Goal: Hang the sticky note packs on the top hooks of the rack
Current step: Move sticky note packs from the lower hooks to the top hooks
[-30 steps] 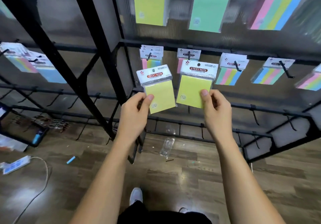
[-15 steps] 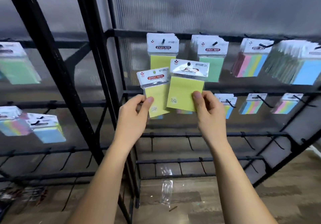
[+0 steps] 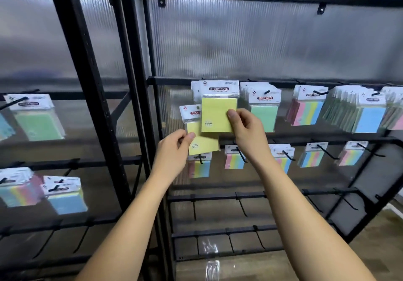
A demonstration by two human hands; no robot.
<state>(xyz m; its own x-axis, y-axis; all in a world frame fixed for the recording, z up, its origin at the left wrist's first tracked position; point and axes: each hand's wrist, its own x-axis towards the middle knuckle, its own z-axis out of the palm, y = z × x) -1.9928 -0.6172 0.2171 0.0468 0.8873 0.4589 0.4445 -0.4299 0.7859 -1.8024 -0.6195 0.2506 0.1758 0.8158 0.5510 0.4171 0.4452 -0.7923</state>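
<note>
We have lifted our right hand, pinching a yellow sticky note pack, up to the top hooks. Our left hand pinches a second yellow pack, lower, partly behind the first.

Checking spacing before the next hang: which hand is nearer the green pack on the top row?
Right hand, just left of the green pack. Left hand is lower, farther left.

The rack is black; both held packs are yellow with white header cards bearing a red label; a hung pack is green; another is blue; lower packs are striped pink, yellow, green, blue.
</note>
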